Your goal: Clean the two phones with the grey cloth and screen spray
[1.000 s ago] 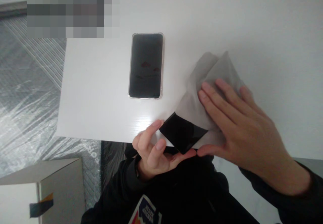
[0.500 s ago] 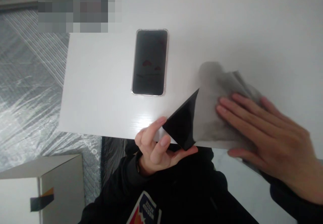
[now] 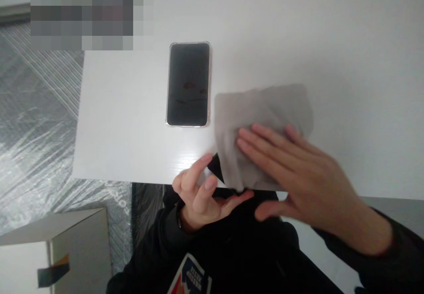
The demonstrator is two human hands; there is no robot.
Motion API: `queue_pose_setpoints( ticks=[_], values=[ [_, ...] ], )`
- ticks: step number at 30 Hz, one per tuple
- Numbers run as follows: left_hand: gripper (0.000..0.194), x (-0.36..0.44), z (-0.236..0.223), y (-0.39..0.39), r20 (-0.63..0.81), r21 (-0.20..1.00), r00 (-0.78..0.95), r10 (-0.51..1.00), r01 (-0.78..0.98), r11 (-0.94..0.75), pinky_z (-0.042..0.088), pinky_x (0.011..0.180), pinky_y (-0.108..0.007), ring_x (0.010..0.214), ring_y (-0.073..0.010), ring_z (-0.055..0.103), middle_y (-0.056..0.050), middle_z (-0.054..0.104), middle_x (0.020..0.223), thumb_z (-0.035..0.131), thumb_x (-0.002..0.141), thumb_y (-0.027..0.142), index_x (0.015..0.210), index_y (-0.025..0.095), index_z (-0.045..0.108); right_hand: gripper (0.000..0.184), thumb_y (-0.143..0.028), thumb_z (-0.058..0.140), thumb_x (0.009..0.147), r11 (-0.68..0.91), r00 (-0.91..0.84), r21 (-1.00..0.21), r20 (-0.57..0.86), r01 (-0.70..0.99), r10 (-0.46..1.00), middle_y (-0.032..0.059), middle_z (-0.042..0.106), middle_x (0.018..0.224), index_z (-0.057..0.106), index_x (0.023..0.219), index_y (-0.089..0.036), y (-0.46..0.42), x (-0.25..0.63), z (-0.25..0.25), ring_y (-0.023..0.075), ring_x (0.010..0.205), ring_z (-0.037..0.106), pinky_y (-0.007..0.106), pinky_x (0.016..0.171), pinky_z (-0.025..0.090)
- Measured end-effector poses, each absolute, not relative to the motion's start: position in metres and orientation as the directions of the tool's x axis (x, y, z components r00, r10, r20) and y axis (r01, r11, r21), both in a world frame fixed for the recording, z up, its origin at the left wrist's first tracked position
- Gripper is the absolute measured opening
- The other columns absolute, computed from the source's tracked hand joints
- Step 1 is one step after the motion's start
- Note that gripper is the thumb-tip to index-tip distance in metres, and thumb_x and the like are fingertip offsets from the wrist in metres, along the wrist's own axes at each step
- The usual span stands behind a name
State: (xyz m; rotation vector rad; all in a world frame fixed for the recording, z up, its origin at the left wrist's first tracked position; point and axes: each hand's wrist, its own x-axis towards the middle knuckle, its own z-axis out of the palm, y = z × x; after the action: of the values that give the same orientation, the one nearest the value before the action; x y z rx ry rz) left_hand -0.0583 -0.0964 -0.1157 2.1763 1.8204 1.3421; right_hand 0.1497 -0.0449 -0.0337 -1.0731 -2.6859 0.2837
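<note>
Grey cloth under open right hand; I'd keep pressure even. Left hand half-curled, empty, beside black film.

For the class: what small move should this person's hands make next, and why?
Probably the left hand should pinch the tip of the black piece showing at the edge of the grey cloth. Those fingers sit just beside it, while the right hand lies flat on the cloth, pressing it against the white board.
</note>
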Motion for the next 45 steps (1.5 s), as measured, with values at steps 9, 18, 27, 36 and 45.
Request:
queue_pose_setpoints(
  ticks=[9, 18, 27, 36, 45],
  values=[
    [0.1, -0.059, -0.106, -0.088, 0.712, 0.42, 0.033, 0.702, 0.781, -0.463, 0.052, 0.07, -0.034, 0.098, -0.023, 0.067, -0.008, 0.062, 0.129, 0.08, 0.079, 0.063, 0.159, 0.03, 0.029, 0.055, -0.043, 0.037, 0.11, 0.52, -0.481, -0.248, 0.204, 0.817, 0.853, 0.0092, 0.047, 0.16, 0.037, 0.161, -0.021, -0.019, 0.18, -0.037, 0.033, 0.149, 0.041, 0.058, 0.123, 0.038],
    [0.1, -0.059, -0.105, -0.085, 0.738, 0.38, 0.059, 0.672, 0.787, -0.486, 0.052, 0.068, -0.034, 0.095, -0.022, 0.067, -0.008, 0.062, 0.124, 0.079, 0.08, 0.062, 0.16, 0.026, 0.03, 0.047, -0.024, 0.046, 0.107, 0.501, -0.437, -0.273, 0.263, 0.821, 0.86, 0.0104, 0.055, 0.154, 0.048, 0.154, -0.018, -0.021, 0.175, -0.04, 0.0315, 0.148, 0.045, 0.06, 0.121, 0.039],
    [0.099, -0.059, -0.105, -0.083, 0.744, 0.382, 0.053, 0.666, 0.784, -0.489, 0.051, 0.068, -0.033, 0.093, -0.0226, 0.066, -0.008, 0.063, 0.124, 0.08, 0.079, 0.062, 0.159, 0.029, 0.032, 0.052, -0.019, 0.045, 0.105, 0.5, -0.458, -0.245, 0.211, 0.83, 0.864, 0.0097, 0.05, 0.158, 0.043, 0.157, -0.019, -0.023, 0.17, -0.037, 0.0348, 0.151, 0.04, 0.065, 0.121, 0.037],
    [0.062, -0.049, -0.116, -0.076, 0.841, 0.337, -0.078, 0.535, 0.849, -0.407, 0.05, 0.071, -0.037, 0.082, -0.0227, 0.062, -0.006, 0.064, 0.109, 0.047, 0.097, 0.063, 0.149, 0.03, 0.042, 0.056, -0.049, 0.033, 0.111, 0.785, -0.79, -0.356, 0.174, 0.507, 0.588, 0.0037, 0.049, 0.16, 0.052, 0.15, -0.013, -0.054, 0.136, -0.035, 0.0199, 0.152, 0.039, 0.041, 0.123, 0.037],
    [0.1, -0.059, -0.105, -0.087, 0.725, 0.395, 0.036, 0.688, 0.797, -0.457, 0.052, 0.066, -0.035, 0.093, -0.0233, 0.065, -0.007, 0.062, 0.124, 0.079, 0.078, 0.067, 0.158, 0.034, 0.029, 0.055, -0.041, 0.04, 0.109, 0.569, -0.526, -0.262, 0.22, 0.78, 0.822, 0.0103, 0.049, 0.159, 0.039, 0.16, -0.019, -0.015, 0.186, -0.037, 0.0331, 0.149, 0.043, 0.058, 0.119, 0.043]
  ],
)
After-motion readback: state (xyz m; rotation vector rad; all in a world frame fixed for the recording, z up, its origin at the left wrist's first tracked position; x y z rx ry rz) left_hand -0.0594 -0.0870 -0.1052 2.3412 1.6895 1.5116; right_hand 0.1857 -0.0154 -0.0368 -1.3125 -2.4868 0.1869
